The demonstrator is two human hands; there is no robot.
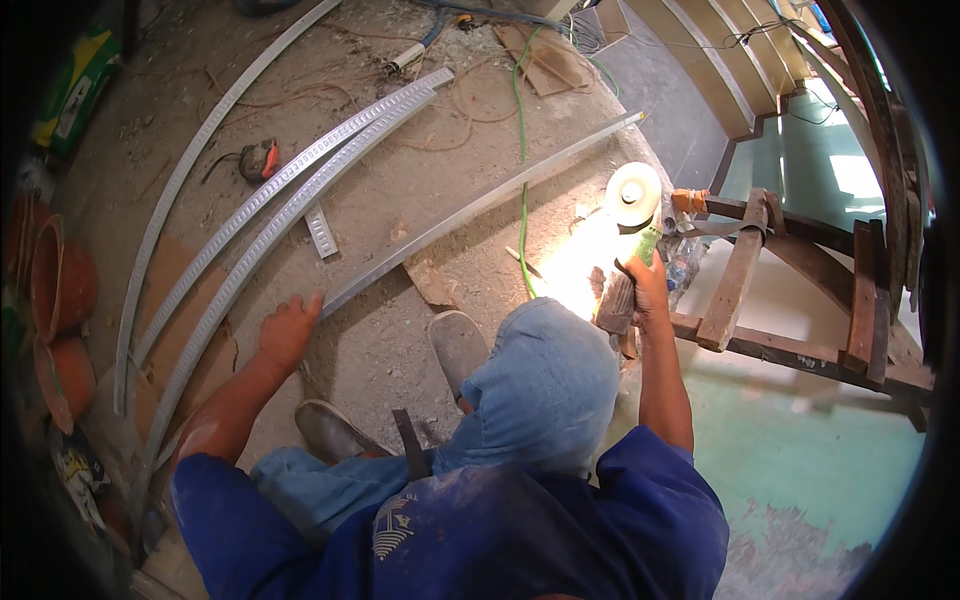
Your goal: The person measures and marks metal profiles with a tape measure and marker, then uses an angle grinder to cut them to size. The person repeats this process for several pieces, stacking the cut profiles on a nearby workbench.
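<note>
My right hand (648, 288) is wrapped around the green body of an angle grinder (648, 240). Its pale round disc (633, 193) points away from me, beyond the hand. My left hand (290, 330) is at the near end of a long, thin metal channel (470, 211), with fingers closed at that end. From there the channel slants away to the right, its far tip left of and beyond the disc. The disc and the channel are apart. Two perforated metal strips (290, 215) lie to the left of the channel, beyond my left hand.
A red and black tape measure (258, 160) and a short metal piece (321, 232) lie on the dusty floor. A green cord (524, 150) runs past the channel. Wooden framing (740, 270) stands at right, orange pots (65, 280) at left. A dark block (615, 303) sits beside my right hand.
</note>
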